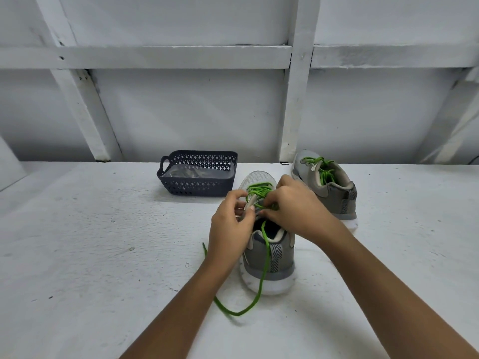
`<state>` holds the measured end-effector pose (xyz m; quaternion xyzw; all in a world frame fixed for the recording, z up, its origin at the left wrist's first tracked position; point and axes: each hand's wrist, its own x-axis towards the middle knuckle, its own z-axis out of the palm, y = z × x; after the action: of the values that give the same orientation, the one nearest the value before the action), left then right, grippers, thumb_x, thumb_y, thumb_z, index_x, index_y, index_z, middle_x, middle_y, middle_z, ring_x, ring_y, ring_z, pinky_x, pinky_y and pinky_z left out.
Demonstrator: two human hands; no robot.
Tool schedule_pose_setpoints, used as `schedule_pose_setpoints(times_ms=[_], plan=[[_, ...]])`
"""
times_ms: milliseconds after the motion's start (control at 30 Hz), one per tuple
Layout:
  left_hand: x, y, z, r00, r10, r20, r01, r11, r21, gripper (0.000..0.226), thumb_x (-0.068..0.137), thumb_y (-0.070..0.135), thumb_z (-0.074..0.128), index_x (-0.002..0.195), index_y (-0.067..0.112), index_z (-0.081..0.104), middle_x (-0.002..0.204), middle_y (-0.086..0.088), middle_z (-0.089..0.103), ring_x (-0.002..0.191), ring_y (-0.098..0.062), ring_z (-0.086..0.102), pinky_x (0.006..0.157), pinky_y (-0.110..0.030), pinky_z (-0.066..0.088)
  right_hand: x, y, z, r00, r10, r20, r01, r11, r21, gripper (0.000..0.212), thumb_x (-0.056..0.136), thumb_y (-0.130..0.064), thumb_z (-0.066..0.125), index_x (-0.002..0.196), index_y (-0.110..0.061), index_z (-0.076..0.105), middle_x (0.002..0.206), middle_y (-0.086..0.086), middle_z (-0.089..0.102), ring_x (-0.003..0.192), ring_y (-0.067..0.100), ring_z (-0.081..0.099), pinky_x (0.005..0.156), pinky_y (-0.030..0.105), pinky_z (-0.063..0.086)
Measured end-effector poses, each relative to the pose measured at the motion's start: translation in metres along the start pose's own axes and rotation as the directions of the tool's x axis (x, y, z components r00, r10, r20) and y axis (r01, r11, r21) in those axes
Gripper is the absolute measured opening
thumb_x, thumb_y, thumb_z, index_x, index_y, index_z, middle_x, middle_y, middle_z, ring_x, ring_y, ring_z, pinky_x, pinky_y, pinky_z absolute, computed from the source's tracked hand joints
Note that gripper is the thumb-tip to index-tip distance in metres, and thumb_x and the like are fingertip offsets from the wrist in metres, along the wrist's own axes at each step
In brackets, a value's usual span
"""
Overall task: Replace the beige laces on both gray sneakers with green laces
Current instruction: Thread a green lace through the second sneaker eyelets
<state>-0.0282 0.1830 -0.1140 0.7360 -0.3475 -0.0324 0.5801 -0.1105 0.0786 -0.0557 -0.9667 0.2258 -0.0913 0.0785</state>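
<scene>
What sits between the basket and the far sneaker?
In the head view, the toe of the near sneaker, threaded with green lace, lies between the basket and the far sneaker; around it the table is bare.

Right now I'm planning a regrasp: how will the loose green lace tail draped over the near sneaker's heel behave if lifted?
Probably floppy: the green lace tail drapes over the near sneaker's heel and curls limply on the table. Likely light, being thin cord. It probably won't pull free, since its upper end runs up into the lacing.
</scene>
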Motion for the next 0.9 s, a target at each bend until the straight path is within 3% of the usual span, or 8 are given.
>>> schedule_pose_setpoints(times_ms=[300,433,533,600,667,767,833,900], plan=[[0.002,0.007,-0.002,0.999,0.025,0.034,-0.028,0.996,0.088,0.027,0.091,0.015,0.057,0.101,0.035,0.044,0.099,0.002,0.053,0.081,-0.008,0.059,0.063,-0.016,0.047,-0.015,0.009,-0.014,0.996,-0.063,0.068,0.043,0.961,0.272,0.009,0.088,-0.036,0.061,0.081,-0.030,0.062,0.100,-0.004,0.043,0.108,0.017,0.043,0.096,0.040,0.039],[0.010,0.016,-0.009,0.981,0.054,0.185,-0.092,0.974,0.205,0.022,0.090,0.011,0.055,0.093,0.032,0.054,0.108,0.003,0.036,0.085,-0.007,0.051,0.066,-0.005,0.040,-0.021,0.014,-0.029,0.997,-0.022,0.072,-0.008,0.922,0.387,0.016,0.089,-0.028,0.058,0.074,-0.030,0.056,0.099,-0.002,0.054,0.098,0.016,0.054,0.088,0.033,0.044],[0.016,0.032,-0.013,0.955,0.033,0.295,-0.126,0.945,0.302,0.019,0.086,0.024,0.060,0.103,0.033,0.060,0.114,0.005,0.029,0.112,-0.013,0.037,0.090,-0.020,0.035,-0.022,0.019,-0.037,0.998,0.023,0.057,-0.048,0.873,0.485,0.018,0.090,-0.027,0.057,0.071,-0.027,0.060,0.082,0.002,0.066,0.086,0.024,0.062,0.081,0.040,0.049],[0.020,0.042,-0.015,0.897,-0.070,0.435,-0.155,0.874,0.461,0.034,0.083,0.043,0.062,0.114,0.032,0.055,0.122,0.006,0.024,0.119,-0.016,0.026,0.099,-0.030,0.033,-0.022,0.021,-0.039,0.998,0.031,0.046,-0.050,0.852,0.520,0.018,0.089,-0.026,0.057,0.073,-0.025,0.064,0.079,0.005,0.068,0.085,0.026,0.063,0.082,0.043,0.049],[0.025,0.050,-0.015,0.846,-0.151,0.512,-0.208,0.791,0.576,0.039,0.080,0.051,0.064,0.108,0.027,0.053,0.128,0.004,0.023,0.121,-0.019,0.022,0.102,-0.039,0.035,-0.022,0.021,-0.039,0.999,0.032,0.044,-0.050,0.849,0.526,0.017,0.089,-0.025,0.057,0.075,-0.022,0.066,0.077,0.005,0.068,0.085,0.026,0.063,0.083,0.044,0.049],[0.030,0.056,-0.011,0.852,-0.157,0.500,-0.254,0.712,0.655,0.022,0.083,0.038,0.062,0.092,0.021,0.053,0.125,-0.001,0.028,0.121,-0.024,0.024,0.096,-0.040,0.038,-0.022,0.018,-0.039,0.999,0.027,0.046,-0.047,0.852,0.521,0.015,0.089,-0.024,0.058,0.077,-0.019,0.067,0.077,0.006,0.068,0.084,0.028,0.063,0.081,0.045,0.050],[0.033,0.056,-0.010,0.860,-0.144,0.490,-0.291,0.651,0.702,0.016,0.088,0.028,0.056,0.094,0.013,0.058,0.125,-0.004,0.032,0.121,-0.026,0.026,0.092,-0.041,0.036,-0.022,0.018,-0.038,0.998,0.034,0.057,-0.059,0.858,0.511,0.016,0.090,-0.023,0.058,0.077,-0.021,0.067,0.072,-0.001,0.068,0.077,0.022,0.064,0.074,0.037,0.052],[0.036,0.054,-0.011,0.856,-0.146,0.496,-0.296,0.647,0.702,0.020,0.091,0.025,0.054,0.095,0.009,0.063,0.126,-0.005,0.034,0.121,-0.026,0.026,0.092,-0.043,0.036,-0.022,0.018,-0.037,0.997,0.038,0.073,-0.068,0.877,0.476,0.016,0.091,-0.021,0.056,0.082,-0.019,0.070,0.052,-0.018,0.059,0.055,0.000,0.055,0.054,0.014,0.042]])
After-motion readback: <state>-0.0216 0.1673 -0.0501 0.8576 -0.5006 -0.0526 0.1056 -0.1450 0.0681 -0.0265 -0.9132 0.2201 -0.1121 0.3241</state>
